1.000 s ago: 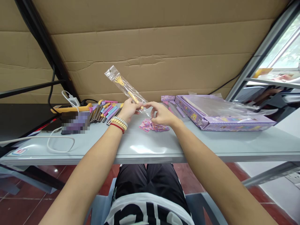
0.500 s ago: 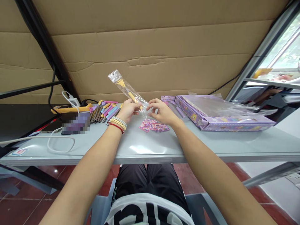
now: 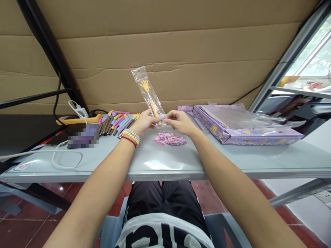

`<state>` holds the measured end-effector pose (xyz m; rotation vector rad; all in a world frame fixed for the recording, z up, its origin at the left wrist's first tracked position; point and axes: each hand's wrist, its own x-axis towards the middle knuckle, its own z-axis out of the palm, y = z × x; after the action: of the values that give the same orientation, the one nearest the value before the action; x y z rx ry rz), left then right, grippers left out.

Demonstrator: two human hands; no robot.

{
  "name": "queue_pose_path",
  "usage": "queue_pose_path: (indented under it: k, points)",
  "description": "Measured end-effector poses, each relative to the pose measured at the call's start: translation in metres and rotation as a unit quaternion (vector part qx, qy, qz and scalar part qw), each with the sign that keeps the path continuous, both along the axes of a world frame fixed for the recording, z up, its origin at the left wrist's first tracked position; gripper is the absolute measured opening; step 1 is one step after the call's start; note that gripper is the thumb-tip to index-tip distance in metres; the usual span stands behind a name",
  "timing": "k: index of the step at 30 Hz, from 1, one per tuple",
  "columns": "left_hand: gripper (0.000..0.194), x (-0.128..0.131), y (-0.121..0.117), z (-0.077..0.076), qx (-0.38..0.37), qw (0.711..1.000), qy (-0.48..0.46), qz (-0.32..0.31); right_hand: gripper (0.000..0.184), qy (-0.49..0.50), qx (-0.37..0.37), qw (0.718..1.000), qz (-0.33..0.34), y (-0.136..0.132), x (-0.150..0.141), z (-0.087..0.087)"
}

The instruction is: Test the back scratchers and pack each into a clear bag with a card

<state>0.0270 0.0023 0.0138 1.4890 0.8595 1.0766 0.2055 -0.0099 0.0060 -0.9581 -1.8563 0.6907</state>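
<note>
A yellow back scratcher (image 3: 154,107) with a hand-shaped end lies inside a long clear plastic bag (image 3: 141,73), tilted with its top to the upper left. My left hand (image 3: 145,123) is closed around the bag's lower part, gripping the scratcher's handle through the plastic. At the bag's bottom corner, my right hand (image 3: 179,122) pinches the plastic between thumb and fingers. Beneath both hands, several small pink printed cards (image 3: 170,138) lie spread on the grey table (image 3: 165,160).
Left of my hands is a pile of colourful back scratchers (image 3: 119,123). Further left are a phone-like purple item (image 3: 84,136), a yellow object (image 3: 80,119) and a white cable (image 3: 67,167). A purple box (image 3: 258,136) with clear plastic on it stands at right.
The bag with the scratcher has swung more upright and its top has moved right. My right hand, its fingers looser half a second ago, now pinches the bag's lower end.
</note>
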Motion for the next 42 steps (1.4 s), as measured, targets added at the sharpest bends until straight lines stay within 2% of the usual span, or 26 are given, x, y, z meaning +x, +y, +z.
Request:
queue_pose_path:
  k: [4,13,17,21,23,26,28,31,34,42]
  points:
    - [0.036,0.0008,-0.001,-0.0002,-0.004,1.0,-0.01,-0.021,0.023,0.011,-0.01,1.0,-0.022,0.0009,-0.002,-0.0012]
    - [0.041,0.0034,-0.0015,-0.002,-0.014,0.999,-0.029,-0.03,0.013,-0.046,0.063,0.988,-0.135,-0.0022,-0.0053,-0.0012]
    - [0.047,0.0036,-0.0007,-0.0035,0.003,1.0,0.002,-0.022,0.01,-0.048,0.068,0.985,-0.151,-0.0027,-0.0064,0.0001]
    - [0.044,0.0048,-0.0005,-0.0037,0.002,1.0,0.003,-0.005,0.009,-0.045,0.056,0.987,-0.144,-0.0019,-0.0063,-0.0012]
    - [0.043,0.0052,-0.0012,-0.0033,-0.002,1.0,0.002,-0.005,0.015,-0.028,0.033,0.991,-0.125,-0.0018,-0.0056,-0.0025]
    - [0.045,0.0056,-0.0024,-0.0031,-0.009,1.0,0.005,-0.018,0.04,-0.004,-0.016,0.996,-0.089,-0.0016,-0.0042,-0.0041]
    - [0.05,0.0057,-0.0023,-0.0038,-0.013,0.999,0.006,-0.034,0.047,-0.012,-0.037,0.996,-0.074,-0.0011,-0.0032,-0.0044]
    - [0.052,0.006,-0.0006,-0.0059,-0.01,0.999,0.009,-0.05,0.029,-0.055,-0.042,0.995,-0.075,0.0,-0.0025,-0.0033]
    - [0.042,0.0068,0.0006,-0.0076,-0.002,0.999,0.022,-0.048,0.014,-0.085,-0.044,0.991,-0.088,0.0001,-0.003,-0.0017]
    - [0.03,0.01,-0.0023,-0.0075,-0.002,0.998,0.035,-0.044,0.011,-0.085,-0.077,0.988,-0.101,-0.0002,-0.0042,-0.0018]
